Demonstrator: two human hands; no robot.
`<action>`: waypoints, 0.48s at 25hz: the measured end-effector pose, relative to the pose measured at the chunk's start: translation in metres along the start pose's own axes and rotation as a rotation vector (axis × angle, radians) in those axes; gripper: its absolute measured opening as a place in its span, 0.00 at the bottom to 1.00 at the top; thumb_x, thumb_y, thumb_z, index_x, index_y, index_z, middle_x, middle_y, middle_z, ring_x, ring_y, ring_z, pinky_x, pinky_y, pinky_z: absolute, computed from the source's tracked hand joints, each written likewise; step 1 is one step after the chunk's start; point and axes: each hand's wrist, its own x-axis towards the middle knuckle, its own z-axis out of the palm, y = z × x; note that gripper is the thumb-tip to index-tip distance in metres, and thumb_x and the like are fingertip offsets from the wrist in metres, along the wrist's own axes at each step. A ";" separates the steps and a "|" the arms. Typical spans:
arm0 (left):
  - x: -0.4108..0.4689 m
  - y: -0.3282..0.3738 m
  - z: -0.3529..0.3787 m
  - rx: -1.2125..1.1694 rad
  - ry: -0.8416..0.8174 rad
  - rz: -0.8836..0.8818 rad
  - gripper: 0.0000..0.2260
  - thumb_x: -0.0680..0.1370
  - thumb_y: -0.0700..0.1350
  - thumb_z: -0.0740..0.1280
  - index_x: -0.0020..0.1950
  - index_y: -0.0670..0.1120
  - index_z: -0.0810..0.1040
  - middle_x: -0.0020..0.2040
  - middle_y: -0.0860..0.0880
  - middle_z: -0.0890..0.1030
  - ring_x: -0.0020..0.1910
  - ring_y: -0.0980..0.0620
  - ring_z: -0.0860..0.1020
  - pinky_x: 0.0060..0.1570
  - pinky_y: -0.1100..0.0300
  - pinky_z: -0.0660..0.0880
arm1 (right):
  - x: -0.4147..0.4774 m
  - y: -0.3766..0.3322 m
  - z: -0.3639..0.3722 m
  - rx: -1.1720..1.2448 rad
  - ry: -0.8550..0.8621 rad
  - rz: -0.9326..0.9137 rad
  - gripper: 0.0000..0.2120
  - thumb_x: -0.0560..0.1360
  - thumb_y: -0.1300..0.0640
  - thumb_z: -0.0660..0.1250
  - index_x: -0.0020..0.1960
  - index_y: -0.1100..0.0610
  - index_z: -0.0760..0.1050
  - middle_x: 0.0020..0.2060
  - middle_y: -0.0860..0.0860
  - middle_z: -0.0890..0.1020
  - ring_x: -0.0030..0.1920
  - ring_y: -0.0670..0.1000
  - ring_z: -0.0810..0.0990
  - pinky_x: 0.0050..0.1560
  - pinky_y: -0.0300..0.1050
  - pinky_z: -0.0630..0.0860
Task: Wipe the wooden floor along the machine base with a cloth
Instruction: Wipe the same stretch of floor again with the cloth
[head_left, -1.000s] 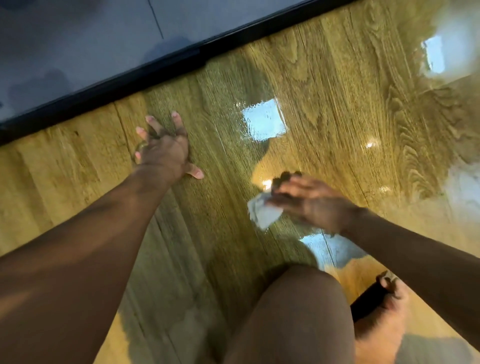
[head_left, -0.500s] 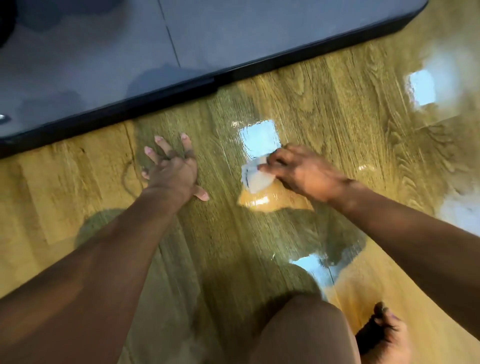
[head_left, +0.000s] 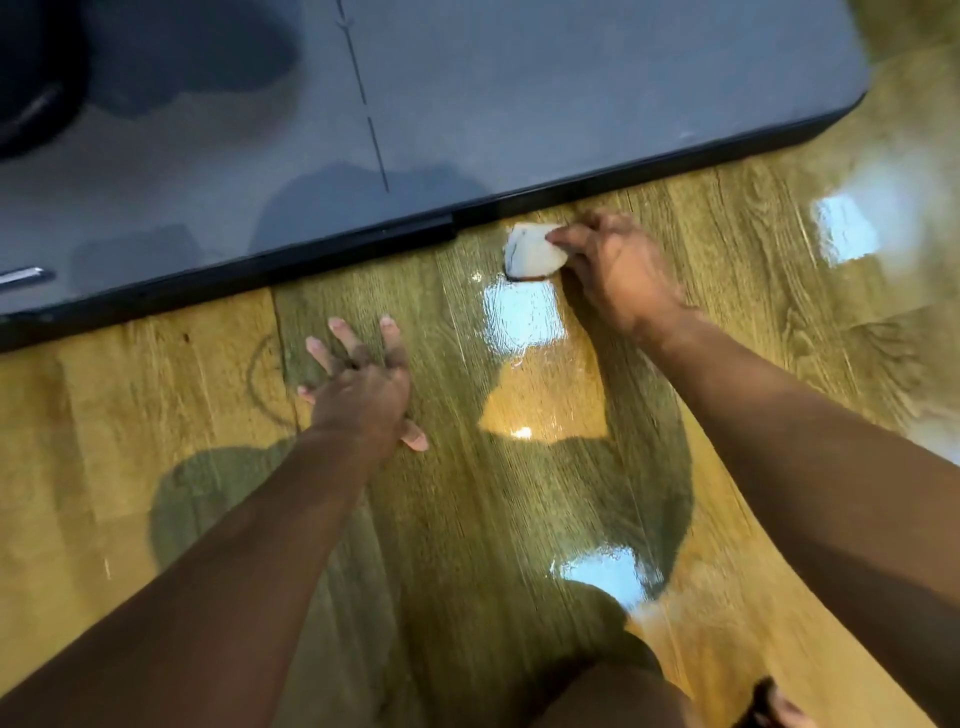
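Wooden floor (head_left: 727, 322), glossy and streaked with window glare, filled most of the view, its boards running away from the person toward the machine base (head_left: 467, 104). That grey slab lay across the top, its black lower edge slanting from lower left to upper right and rounding off at the far right corner. A bent knee (head_left: 613, 691) showed at the bottom edge. The left hand (head_left: 363, 389) was pressed flat on the boards, fingers spread and grasping nothing, well back from the base edge, evidently as a prop. The right hand (head_left: 613, 270) was clenched around the cloth (head_left: 532, 252), a small white wad held down on the floor just beside the black edge, apparently touching it or nearly so. The cloth poked out to the left of the fingers, so the wiping face led leftward along the edge. That edge was the line to follow: I judged the next stroke would run parallel to it, with the right hand far nearer than the left.
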 end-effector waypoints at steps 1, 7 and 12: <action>0.000 -0.001 0.000 0.008 0.008 0.008 0.64 0.63 0.62 0.74 0.70 0.45 0.23 0.68 0.27 0.29 0.69 0.23 0.37 0.63 0.29 0.57 | 0.008 -0.002 0.000 -0.023 0.010 0.036 0.15 0.79 0.55 0.62 0.65 0.50 0.73 0.63 0.56 0.73 0.60 0.57 0.72 0.56 0.49 0.74; -0.002 -0.002 -0.001 0.016 -0.005 0.012 0.63 0.63 0.61 0.74 0.68 0.45 0.20 0.68 0.28 0.28 0.68 0.24 0.35 0.64 0.29 0.55 | -0.089 -0.010 -0.001 0.026 -0.111 -0.137 0.18 0.73 0.61 0.69 0.62 0.54 0.75 0.56 0.57 0.77 0.52 0.57 0.76 0.49 0.53 0.78; -0.001 -0.002 0.000 0.033 0.003 0.005 0.64 0.62 0.62 0.74 0.70 0.48 0.22 0.69 0.29 0.28 0.70 0.25 0.36 0.65 0.30 0.57 | -0.014 0.016 -0.003 -0.013 -0.053 -0.071 0.16 0.76 0.58 0.65 0.63 0.49 0.74 0.61 0.55 0.75 0.59 0.57 0.73 0.58 0.52 0.72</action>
